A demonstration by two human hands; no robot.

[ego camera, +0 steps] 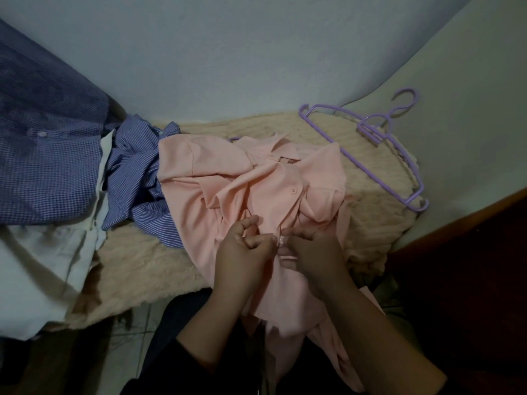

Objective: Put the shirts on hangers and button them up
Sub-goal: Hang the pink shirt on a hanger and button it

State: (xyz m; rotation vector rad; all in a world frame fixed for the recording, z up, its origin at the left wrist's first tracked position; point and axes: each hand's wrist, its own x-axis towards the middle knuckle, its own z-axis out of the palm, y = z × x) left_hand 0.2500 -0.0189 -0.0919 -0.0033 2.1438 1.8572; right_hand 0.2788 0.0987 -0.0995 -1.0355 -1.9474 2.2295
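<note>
A pink shirt [228,189] lies spread on a beige fleece blanket [148,266], collar toward the wall. One fastened button shows on its front placket. My left hand [245,246] pinches the left edge of the placket lower down. My right hand [310,249] pinches the facing edge, with a small button between the two hands. A purple tip pokes out near the pink shirt's shoulder; whether it is a hanger inside the shirt I cannot tell. A loose purple plastic hanger [382,141] lies on the blanket at the far right.
A crumpled blue striped shirt [137,178] lies left of the pink one. A blue checked shirt [48,155] and a white garment [37,266] sit at the far left. A pale wall runs behind, a dark wooden edge [470,218] at right, tiled floor below.
</note>
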